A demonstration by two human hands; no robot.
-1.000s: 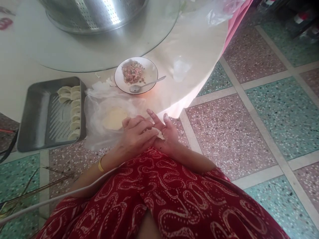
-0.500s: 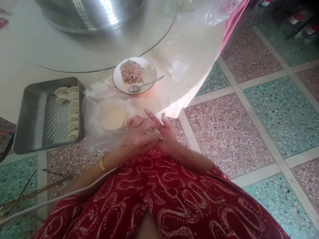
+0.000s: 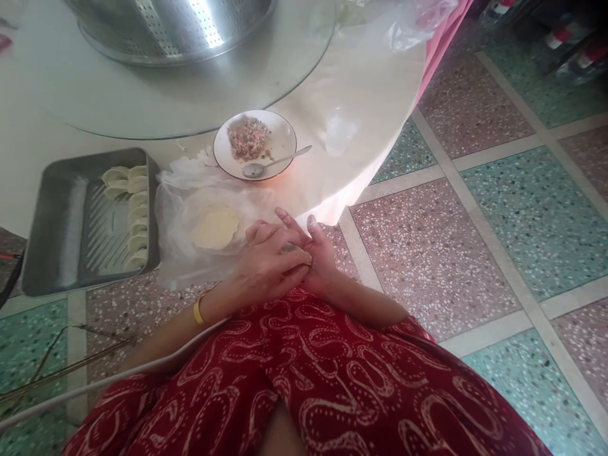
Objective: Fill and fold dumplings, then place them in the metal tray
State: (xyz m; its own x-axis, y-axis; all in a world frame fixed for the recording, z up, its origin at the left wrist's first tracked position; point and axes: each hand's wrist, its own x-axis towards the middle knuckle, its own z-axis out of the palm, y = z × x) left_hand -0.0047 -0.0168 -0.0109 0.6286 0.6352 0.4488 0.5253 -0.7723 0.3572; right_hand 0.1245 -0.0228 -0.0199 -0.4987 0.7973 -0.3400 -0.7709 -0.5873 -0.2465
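Left hand: fingers curl over right hand; each grip's hold cannot be told. Dough piece: pale edge, exposed a second ago, presumably lies covered between them; shaping appears under way.

Moderate, daylight-like light, slightly hazy; upper left of table washed pale. Brightest at table's near right edge, cloth there almost burnt white. Hard glare streaks down steel vessel, dim shadow below it on glass disc. Small orange glow at near rim of plate. Between left hand and right hand, shade, detail too soft to read. Floor crisper; dark corner beyond table's far right edge murky. Clothing stretched wide toward bottom corners.
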